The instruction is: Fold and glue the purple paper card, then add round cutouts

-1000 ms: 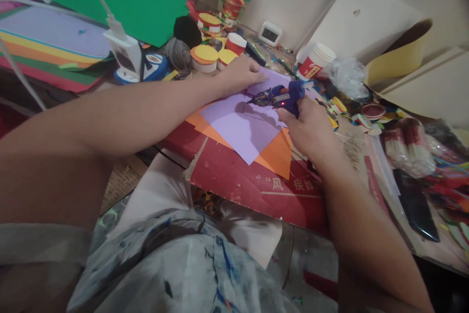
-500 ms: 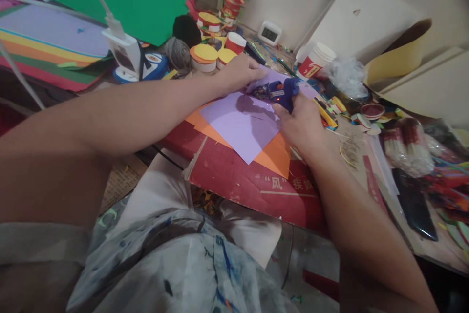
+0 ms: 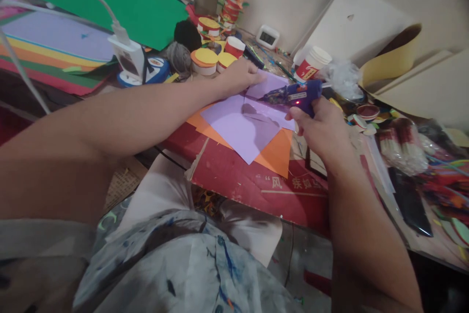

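Moved rightward since earlier: 1 glue gun (image 3: 307, 92); right hand (image 3: 325, 125), fingers clamped round it. Left hand (image 3: 240, 76): fingers pinching purple paper (image 3: 238, 130), over orange paper (image 3: 277, 159).

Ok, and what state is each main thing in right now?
Purple paper: lying over the orange paper.
Orange paper: partly covered.
Glue gun: held, red light lit.
Right hand: closed around the glue gun.
Left hand: touching the purple paper; pinching or pressing unclear.
White charger: cable plugged in.
Clock: upright, display unreadable.
Yellow sheet: curled.
Green sheet: spread out.
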`<action>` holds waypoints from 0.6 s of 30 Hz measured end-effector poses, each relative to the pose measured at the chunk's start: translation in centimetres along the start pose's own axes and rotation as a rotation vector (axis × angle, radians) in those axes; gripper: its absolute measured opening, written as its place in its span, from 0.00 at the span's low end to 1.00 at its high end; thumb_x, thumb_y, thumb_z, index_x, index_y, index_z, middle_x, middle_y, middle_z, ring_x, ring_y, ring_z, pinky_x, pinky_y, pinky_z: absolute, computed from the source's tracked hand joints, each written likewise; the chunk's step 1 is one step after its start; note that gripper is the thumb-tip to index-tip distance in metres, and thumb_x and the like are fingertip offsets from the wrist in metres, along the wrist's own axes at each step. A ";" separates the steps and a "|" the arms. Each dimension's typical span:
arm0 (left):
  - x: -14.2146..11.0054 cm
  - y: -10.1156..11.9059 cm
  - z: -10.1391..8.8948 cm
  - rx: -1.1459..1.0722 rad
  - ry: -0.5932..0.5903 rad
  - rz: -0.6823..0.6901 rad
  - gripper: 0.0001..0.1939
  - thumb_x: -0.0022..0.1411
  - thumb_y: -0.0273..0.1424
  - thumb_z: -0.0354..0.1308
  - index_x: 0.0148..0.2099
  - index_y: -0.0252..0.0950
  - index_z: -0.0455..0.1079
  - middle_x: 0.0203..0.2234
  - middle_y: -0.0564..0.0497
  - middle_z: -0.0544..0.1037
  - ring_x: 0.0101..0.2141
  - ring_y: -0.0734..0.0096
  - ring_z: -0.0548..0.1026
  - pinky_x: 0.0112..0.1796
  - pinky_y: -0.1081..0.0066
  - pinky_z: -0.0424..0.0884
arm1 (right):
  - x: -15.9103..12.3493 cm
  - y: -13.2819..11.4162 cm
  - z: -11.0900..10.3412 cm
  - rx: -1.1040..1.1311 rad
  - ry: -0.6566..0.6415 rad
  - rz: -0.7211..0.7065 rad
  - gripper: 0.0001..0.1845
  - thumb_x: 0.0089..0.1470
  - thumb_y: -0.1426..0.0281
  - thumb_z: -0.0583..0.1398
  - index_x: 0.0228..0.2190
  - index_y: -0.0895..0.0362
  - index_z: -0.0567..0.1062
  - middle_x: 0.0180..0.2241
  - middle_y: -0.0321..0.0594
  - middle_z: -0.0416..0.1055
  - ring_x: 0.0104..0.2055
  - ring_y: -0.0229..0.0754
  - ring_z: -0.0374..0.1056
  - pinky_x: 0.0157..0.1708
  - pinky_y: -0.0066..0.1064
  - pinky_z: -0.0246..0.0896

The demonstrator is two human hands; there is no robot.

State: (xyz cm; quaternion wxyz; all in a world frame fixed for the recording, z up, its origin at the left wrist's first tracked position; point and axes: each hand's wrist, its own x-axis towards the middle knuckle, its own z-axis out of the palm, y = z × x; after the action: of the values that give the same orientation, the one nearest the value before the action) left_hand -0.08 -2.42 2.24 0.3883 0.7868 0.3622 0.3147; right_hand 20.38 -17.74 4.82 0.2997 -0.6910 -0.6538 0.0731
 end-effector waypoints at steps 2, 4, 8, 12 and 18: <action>0.1 0.1 -0.1 0.037 -0.005 -0.002 0.29 0.73 0.31 0.61 0.20 0.39 0.55 0.18 0.58 0.54 0.26 0.75 0.51 0.31 0.65 0.49 | -0.2 0.6 -0.7 0.117 0.013 0.059 0.08 0.59 0.60 0.65 0.34 0.51 0.76 0.25 0.36 0.72 0.29 0.44 0.69 0.31 0.37 0.64; 0.2 0.0 -0.1 0.043 0.003 -0.011 0.29 0.72 0.30 0.60 0.20 0.39 0.53 0.17 0.57 0.52 0.26 0.75 0.52 0.31 0.65 0.48 | -0.6 1.2 -1.1 0.233 0.011 0.132 0.10 0.58 0.59 0.66 0.33 0.51 0.74 0.23 0.32 0.69 0.24 0.41 0.65 0.26 0.34 0.60; 0.4 -0.1 0.0 0.046 0.020 -0.010 0.27 0.70 0.30 0.60 0.20 0.40 0.52 0.18 0.57 0.54 0.26 0.75 0.54 0.32 0.65 0.51 | -1.8 1.9 -1.0 0.462 0.029 0.263 0.14 0.54 0.58 0.69 0.32 0.51 0.71 0.21 0.29 0.67 0.20 0.37 0.60 0.21 0.32 0.58; 0.4 -0.1 0.0 0.045 0.022 -0.014 0.26 0.69 0.30 0.60 0.20 0.40 0.52 0.18 0.57 0.55 0.26 0.75 0.55 0.32 0.65 0.51 | -3.1 2.0 -1.6 0.630 0.062 0.297 0.19 0.47 0.57 0.72 0.33 0.50 0.72 0.22 0.28 0.67 0.20 0.36 0.60 0.19 0.30 0.59; 0.4 -0.6 -0.5 0.042 -0.012 0.047 0.25 0.65 0.32 0.61 0.20 0.40 0.52 0.17 0.58 0.53 0.25 0.75 0.54 0.31 0.65 0.49 | -4.9 4.0 -5.0 0.741 0.140 0.395 0.25 0.42 0.54 0.75 0.36 0.49 0.72 0.28 0.33 0.74 0.23 0.38 0.63 0.21 0.32 0.63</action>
State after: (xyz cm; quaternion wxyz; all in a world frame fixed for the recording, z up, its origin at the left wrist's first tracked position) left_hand -0.44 -1.60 2.07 0.3664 0.8048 0.3478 0.3115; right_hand 25.67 -23.86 5.41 0.5518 -0.6518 -0.4164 0.3120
